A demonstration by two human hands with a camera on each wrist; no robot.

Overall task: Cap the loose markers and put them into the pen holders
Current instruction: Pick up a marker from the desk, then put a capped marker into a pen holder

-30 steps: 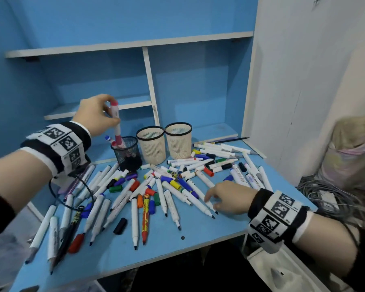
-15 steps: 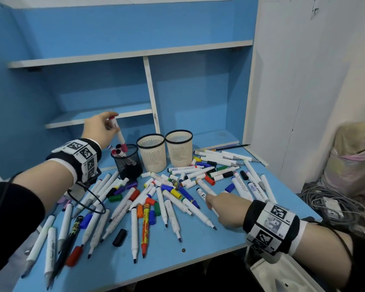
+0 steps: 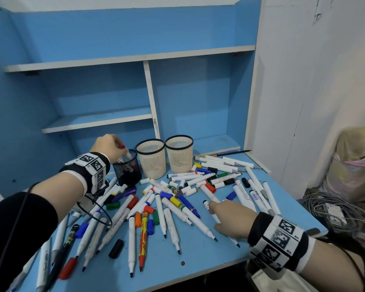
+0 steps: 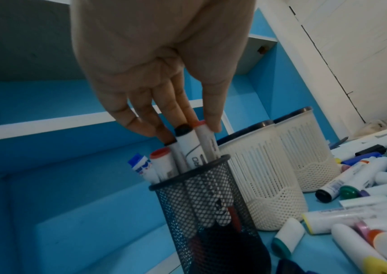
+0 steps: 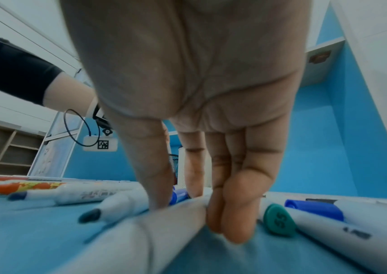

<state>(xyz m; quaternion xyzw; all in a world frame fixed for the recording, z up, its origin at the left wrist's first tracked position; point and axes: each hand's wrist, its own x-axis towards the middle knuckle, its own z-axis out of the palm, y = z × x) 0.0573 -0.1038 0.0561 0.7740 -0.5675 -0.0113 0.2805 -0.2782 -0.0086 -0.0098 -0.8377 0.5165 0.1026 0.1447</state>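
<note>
Your left hand (image 4: 155, 61) pinches a red-ended marker (image 4: 207, 142) in the black mesh holder (image 4: 202, 204) (fingers straight); right hand (image 5: 188, 92) pinches a white marker (image 5: 145, 231) on the counter (image 3: 198, 260)

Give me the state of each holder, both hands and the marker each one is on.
Black mesh holder: upright, several markers inside.
Two cream holders: upright, look empty.
Left hand: pinching red-ended marker, lowered into the mesh holder.
Right hand: fingers gripping white marker lying on the desk.
</note>
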